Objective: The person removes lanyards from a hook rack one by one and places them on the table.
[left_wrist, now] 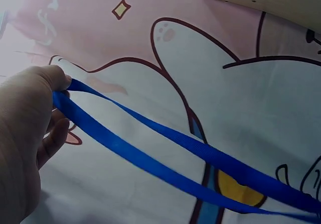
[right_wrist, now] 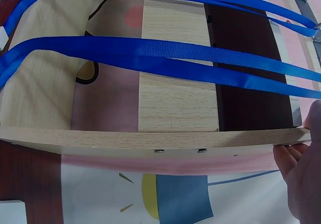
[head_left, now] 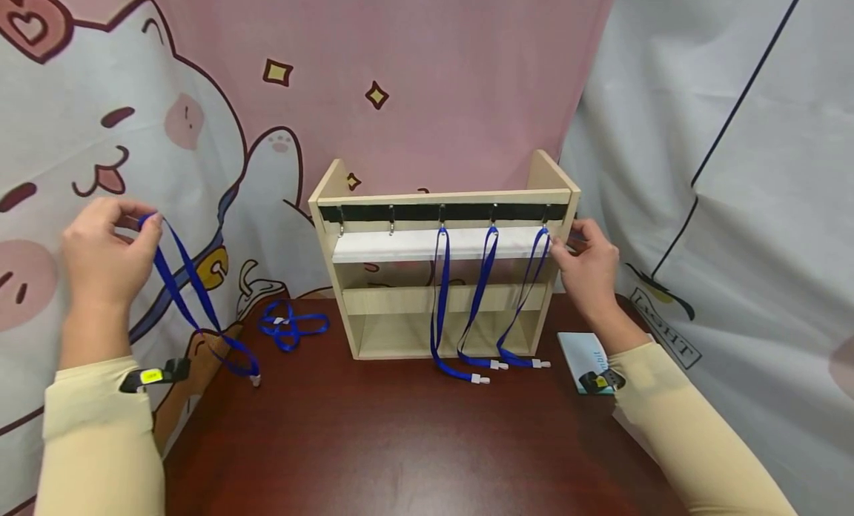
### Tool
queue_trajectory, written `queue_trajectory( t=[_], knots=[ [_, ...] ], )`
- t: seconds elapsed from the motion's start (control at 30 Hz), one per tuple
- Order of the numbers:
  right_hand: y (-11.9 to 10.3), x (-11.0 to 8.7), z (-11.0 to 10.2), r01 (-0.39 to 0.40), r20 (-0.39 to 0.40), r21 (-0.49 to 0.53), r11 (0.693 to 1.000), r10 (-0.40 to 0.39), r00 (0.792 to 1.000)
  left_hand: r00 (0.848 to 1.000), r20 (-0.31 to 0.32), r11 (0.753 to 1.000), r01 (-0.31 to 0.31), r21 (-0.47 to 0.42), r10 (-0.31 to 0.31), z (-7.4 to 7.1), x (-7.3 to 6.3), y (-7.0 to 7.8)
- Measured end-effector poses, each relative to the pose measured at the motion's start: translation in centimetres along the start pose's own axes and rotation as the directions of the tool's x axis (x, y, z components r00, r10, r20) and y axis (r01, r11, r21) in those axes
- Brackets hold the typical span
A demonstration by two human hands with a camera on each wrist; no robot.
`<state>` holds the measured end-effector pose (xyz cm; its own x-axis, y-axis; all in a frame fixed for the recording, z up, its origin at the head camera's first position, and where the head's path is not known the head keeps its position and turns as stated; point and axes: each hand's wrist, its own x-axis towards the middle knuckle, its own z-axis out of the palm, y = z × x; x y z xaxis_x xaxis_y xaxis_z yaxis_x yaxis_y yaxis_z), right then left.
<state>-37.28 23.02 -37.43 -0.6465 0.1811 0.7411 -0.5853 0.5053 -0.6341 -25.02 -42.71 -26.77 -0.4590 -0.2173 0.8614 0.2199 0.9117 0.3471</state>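
My left hand (head_left: 110,253) pinches the looped end of a blue lanyard (left_wrist: 115,141) between thumb and fingers. The lanyard hangs away to the right, its pale clip end low over the table's left side. At the right, my right hand (head_left: 590,264) grips the side panel (right_wrist: 165,138) of a wooden rack (head_left: 447,197), thumb on the front edge and fingers against the outer face. Three blue lanyards hang from hooks on the rack: one near the middle (head_left: 440,301), another beside it (head_left: 482,293), and one at the right end (head_left: 523,308). Their clip ends lie on the table.
Another blue lanyard (head_left: 287,327) lies loosely coiled on the dark table (head_left: 400,434), left of the rack. Two hooks at the rack's left end hold no lanyard. A light blue booklet (head_left: 577,360) lies under the right forearm. Printed cloth hangs behind and at both sides.
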Motion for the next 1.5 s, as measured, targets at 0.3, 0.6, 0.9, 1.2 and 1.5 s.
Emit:
queue_trajectory(
  t=[0.3,0.6,0.9,1.2,1.5],
  knots=[
    [0.0,0.0,0.0,-0.005,0.002,-0.006,1.000,0.005,1.000,0.998,0.057,0.999,-0.036,-0.025,0.038,1.1,-2.0,-0.5],
    [0.1,-0.1,0.1,-0.016,0.003,-0.014,1.000,0.016,1.000,0.994,0.106,0.999,-0.031,-0.022,0.033,1.8,-4.0,-1.7],
    [-0.1,0.0,0.0,-0.013,0.002,-0.009,1.000,0.013,1.000,0.988,0.153,1.000,-0.025,-0.001,0.025,3.1,-6.2,-3.0],
    [-0.1,-0.1,0.1,-0.010,0.003,-0.011,1.000,0.010,1.000,0.983,0.174,0.998,-0.053,-0.017,0.055,4.5,-8.1,-3.8],
    [-0.2,-0.1,0.0,-0.007,0.011,0.003,1.000,0.007,1.000,0.974,0.216,0.998,-0.060,-0.036,0.066,5.5,-9.8,-4.1]
  ],
)
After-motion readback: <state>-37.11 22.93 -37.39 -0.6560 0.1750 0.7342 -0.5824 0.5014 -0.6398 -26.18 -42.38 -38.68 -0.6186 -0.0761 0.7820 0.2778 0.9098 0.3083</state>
